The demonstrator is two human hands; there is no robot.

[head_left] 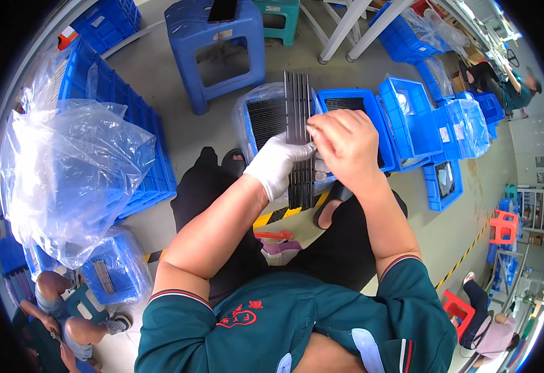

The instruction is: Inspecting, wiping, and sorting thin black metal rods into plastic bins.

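My left hand [274,165], in a white glove, is closed around a bundle of long, thin black strips [298,99] with small gaps along them. The bundle stands nearly upright in the picture, over my lap. Bare and bent at the fingers, my right hand [351,146] has thumb and fingertips together at the bundle's right edge. What lies between those fingertips is too small to make out. Beyond my hands are two blue crates: a plastic-lined one [241,120] and another [348,93] to its right, both with dark strips inside.
Stacked blue crates [150,140] under clear plastic film [76,168] rise at left. A blue stool [216,34] bearing a black phone [223,9] stands ahead. More blue bins [412,121] sit at right. Other people [66,317] sit at lower left and far right.
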